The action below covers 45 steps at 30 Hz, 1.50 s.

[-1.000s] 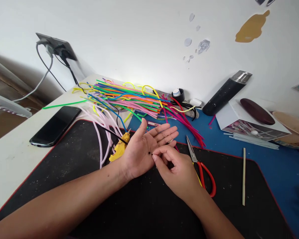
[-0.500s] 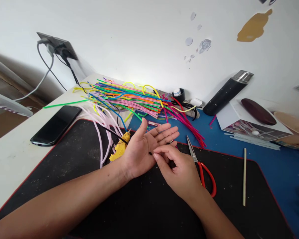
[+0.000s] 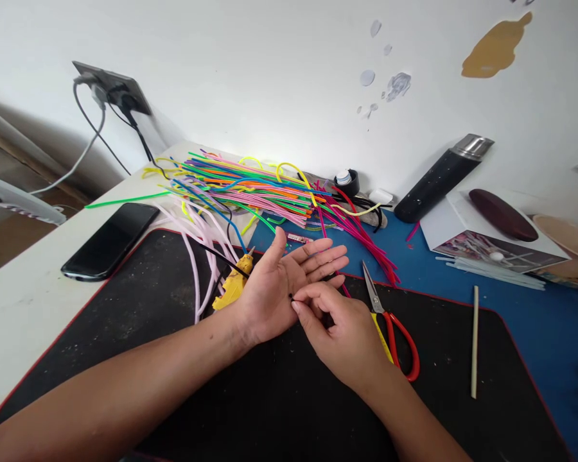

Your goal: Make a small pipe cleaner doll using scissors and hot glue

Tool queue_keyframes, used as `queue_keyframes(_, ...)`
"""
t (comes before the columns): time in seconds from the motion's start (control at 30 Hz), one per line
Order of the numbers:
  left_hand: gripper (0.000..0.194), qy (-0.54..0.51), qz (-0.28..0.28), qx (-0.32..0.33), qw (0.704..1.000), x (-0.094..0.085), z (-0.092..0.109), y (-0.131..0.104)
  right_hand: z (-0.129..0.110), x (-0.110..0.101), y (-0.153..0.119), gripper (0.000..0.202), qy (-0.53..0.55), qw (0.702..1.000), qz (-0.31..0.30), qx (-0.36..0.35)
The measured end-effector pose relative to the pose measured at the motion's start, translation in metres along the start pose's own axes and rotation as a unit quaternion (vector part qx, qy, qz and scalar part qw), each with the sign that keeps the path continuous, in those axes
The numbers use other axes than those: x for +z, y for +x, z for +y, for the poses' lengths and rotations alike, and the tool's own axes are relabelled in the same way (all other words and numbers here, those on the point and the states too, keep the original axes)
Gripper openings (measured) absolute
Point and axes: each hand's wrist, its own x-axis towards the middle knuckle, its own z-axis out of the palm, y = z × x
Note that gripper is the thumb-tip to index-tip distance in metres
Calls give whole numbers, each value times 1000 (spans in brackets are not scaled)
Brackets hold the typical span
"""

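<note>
My left hand (image 3: 289,282) lies palm up above the black mat, its fingers stretched out and spread. On its palm sits a tiny black piece (image 3: 291,297), too small to name. The thumb and forefinger of my right hand (image 3: 344,330) are pinched together at that piece, just over the palm. Behind my left wrist is a yellow glue gun (image 3: 231,285) with its nozzle pointing up and away. Scissors with red handles (image 3: 404,343) lie on the mat, just right of my right hand and partly hidden by it.
A heap of coloured pipe cleaners (image 3: 255,186) lies at the back, with pale pink ones (image 3: 195,269) reaching onto the mat. A phone (image 3: 110,242) is at left. To the right are a thin pale stick (image 3: 474,343), a black flask (image 3: 443,179) and a white box (image 3: 447,221).
My right fingertips have shifted slightly left and now meet the tiny black piece on the palm. A yellow strip now shows beside the scissors. My left hand stays almost still.
</note>
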Motion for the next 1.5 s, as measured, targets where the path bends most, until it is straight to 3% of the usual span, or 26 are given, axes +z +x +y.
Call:
queue_keyframes(0.63,73,-3,5,-7,1000,1,1,0,2,-3,0,11,24,999,44,19)
queue_keyframes(1.1,68,18,16,-23,999,2,-2,-1,4,-3,1,18,-30,999,5,-44)
queue_keyframes(1.3,67,23,15,-28,999,2,-2,-1,5,-5,1,21,-50,998,-28,-29)
queue_keyframes(1.5,70,26,23,-28,999,3,-2,-1,3,-5,2,22,-62,997,-23,-29)
